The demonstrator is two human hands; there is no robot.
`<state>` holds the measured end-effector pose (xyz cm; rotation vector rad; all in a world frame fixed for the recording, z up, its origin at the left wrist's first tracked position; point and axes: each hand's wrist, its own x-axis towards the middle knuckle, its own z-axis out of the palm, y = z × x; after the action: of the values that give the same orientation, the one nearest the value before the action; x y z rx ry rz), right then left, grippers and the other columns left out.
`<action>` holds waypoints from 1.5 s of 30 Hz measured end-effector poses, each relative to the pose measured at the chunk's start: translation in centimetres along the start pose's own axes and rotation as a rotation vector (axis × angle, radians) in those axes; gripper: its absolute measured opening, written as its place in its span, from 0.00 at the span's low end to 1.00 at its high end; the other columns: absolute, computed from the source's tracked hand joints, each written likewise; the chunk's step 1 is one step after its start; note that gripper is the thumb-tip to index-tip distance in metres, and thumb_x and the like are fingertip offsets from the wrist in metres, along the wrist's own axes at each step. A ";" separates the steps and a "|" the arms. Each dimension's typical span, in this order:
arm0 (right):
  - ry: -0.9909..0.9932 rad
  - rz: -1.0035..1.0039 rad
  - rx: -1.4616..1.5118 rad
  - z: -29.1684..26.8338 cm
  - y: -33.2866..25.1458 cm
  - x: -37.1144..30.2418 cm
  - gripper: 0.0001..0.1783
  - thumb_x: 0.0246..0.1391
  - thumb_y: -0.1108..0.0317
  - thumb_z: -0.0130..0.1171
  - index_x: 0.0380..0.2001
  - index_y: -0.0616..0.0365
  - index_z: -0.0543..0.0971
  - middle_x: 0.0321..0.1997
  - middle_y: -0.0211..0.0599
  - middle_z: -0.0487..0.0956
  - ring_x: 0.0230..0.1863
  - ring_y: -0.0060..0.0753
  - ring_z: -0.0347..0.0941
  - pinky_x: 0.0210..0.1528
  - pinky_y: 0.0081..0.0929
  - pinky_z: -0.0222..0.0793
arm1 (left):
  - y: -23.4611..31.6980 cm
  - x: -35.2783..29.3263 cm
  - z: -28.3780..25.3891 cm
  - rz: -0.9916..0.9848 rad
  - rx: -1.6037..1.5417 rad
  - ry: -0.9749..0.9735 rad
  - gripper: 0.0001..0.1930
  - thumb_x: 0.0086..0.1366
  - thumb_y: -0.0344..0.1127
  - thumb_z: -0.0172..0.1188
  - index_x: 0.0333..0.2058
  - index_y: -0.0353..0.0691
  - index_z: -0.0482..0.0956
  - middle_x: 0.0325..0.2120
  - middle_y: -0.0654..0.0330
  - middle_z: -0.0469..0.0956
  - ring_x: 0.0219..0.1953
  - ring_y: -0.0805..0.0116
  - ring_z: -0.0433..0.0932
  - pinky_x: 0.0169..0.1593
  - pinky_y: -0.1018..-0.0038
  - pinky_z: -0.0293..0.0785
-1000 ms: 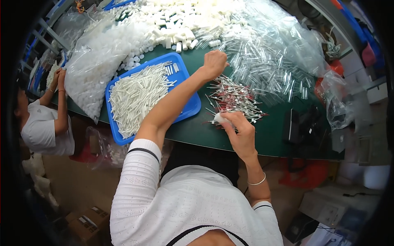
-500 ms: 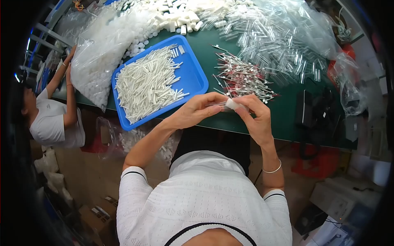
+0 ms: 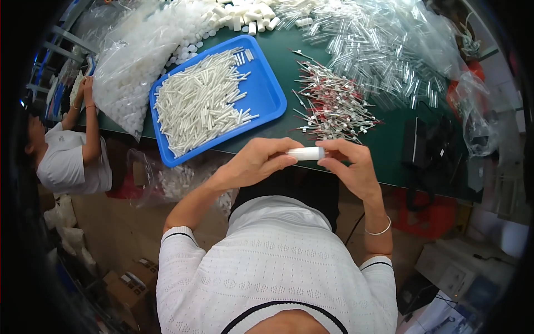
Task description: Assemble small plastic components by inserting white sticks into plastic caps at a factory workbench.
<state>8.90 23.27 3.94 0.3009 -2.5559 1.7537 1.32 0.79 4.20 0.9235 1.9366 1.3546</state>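
Between my hands, just over the table's front edge, lies a short white cylinder [image 3: 306,153], level and clear of the table. Thumb and fingers of my left hand [image 3: 266,160] pinch its left end. At its other end, my right hand [image 3: 350,162] grips a small translucent cap [image 3: 322,153] with thumb and forefinger. I cannot tell whether the cap is fully seated. A blue tray [image 3: 271,94] heaped with thin white rods [image 3: 200,103] sits beyond my left hand. Beyond my right hand is a pile of thin parts with red and white bits [image 3: 334,106].
Clear tubes [image 3: 378,55] spread over the far right of the green table [image 3: 278,67]. White cylinders [image 3: 253,19] lie at the back, beside a plastic bag of white caps [image 3: 125,94]. A black device [image 3: 413,143] stands at right. Another person [image 3: 72,161] works at far left.
The white cylinder has turned level and shows its length between my hands, which have moved slightly closer to me. The clear tubes seen at my left fingers no longer show.
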 end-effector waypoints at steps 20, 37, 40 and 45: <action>0.063 0.103 0.483 3.9 2.8 -0.9 0.13 0.51 0.81 0.61 0.42 0.62 0.82 0.36 0.32 0.77 0.34 0.18 0.72 0.35 0.14 0.69 | -1.3 -0.8 2.9 0.017 0.052 0.221 0.08 0.62 0.33 0.59 0.36 0.35 0.72 0.25 0.51 0.74 0.27 0.49 0.74 0.31 0.65 0.70; 0.119 0.067 0.641 4.5 2.7 -1.1 0.13 0.50 0.83 0.61 0.41 0.63 0.82 0.41 0.34 0.76 0.46 0.23 0.72 0.46 0.17 0.72 | -2.6 -0.6 4.0 0.347 0.392 0.425 0.16 0.52 0.29 0.67 0.39 0.35 0.74 0.25 0.53 0.72 0.25 0.54 0.72 0.28 0.66 0.69; 0.116 0.059 0.526 4.8 2.3 -1.3 0.13 0.49 0.81 0.62 0.40 0.61 0.82 0.40 0.34 0.77 0.44 0.24 0.71 0.44 0.18 0.71 | -3.0 -1.1 4.0 0.386 0.484 0.405 0.17 0.52 0.30 0.67 0.40 0.36 0.74 0.24 0.54 0.72 0.25 0.56 0.72 0.27 0.67 0.69; 0.141 -0.119 0.262 4.6 1.8 -1.0 0.13 0.48 0.78 0.64 0.39 0.57 0.83 0.36 0.31 0.78 0.38 0.27 0.68 0.39 0.22 0.66 | -2.6 -1.3 4.1 0.416 0.531 0.467 0.16 0.52 0.30 0.67 0.40 0.36 0.74 0.23 0.55 0.71 0.23 0.56 0.71 0.25 0.67 0.68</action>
<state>9.93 19.76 0.45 0.3153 -2.1689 1.9864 4.81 1.30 0.54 1.4196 2.6500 1.3907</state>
